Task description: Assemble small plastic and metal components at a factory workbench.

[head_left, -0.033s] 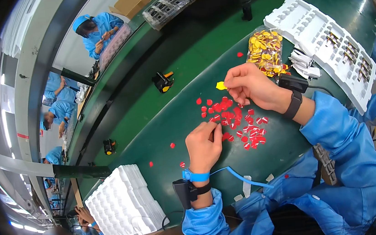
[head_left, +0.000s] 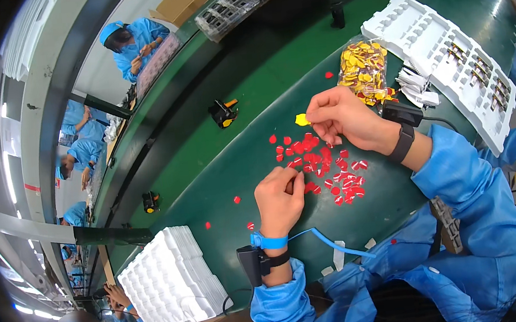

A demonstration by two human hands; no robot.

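Currently: right hand, grip pinching yellow piece; left hand, grip contents hidden, indeterminable; red pieces, markings indistinct.

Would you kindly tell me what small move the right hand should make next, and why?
Perhaps ease the small, flat yellow piece toward the bare left hand: the bare right hand pinches its edge, while the left, curled beside the scattered small red pieces, stands apart from it.

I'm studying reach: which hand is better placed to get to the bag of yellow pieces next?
Probably the right hand: it is nearer the bag, though its fingers pinch a yellow piece. The left hand is farther off, beside the scattered red pieces.
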